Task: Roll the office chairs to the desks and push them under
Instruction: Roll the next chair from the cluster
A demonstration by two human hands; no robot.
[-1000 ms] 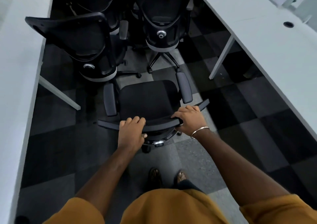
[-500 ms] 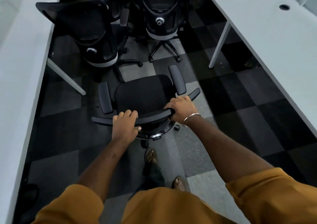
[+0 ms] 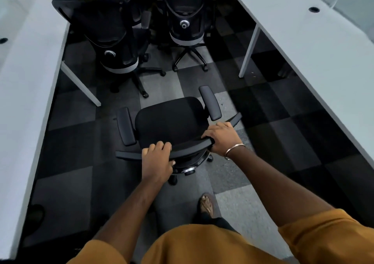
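Observation:
A black office chair [image 3: 170, 120] stands in the aisle in front of me, seen from above and behind. My left hand [image 3: 156, 158] grips the top edge of its backrest left of centre. My right hand [image 3: 221, 136], with a bangle on the wrist, grips the same edge near its right end. A white desk [image 3: 24, 94] runs along the left side. Another white desk [image 3: 315, 49] runs along the right. The chair sits between them, clear of both, angled a little to the right.
Two more black chairs stand ahead: one [image 3: 113, 39] by the left desk, one [image 3: 186, 19] in the middle of the aisle. Desk legs [image 3: 248, 51] [image 3: 81, 83] reach the checkered carpet. My sandalled foot [image 3: 206, 205] is just behind the chair's base.
The chair has rolled back with me, away from the two parked chairs, and turned slightly right. Both hands keep their grip on the backrest. My feet have stepped.

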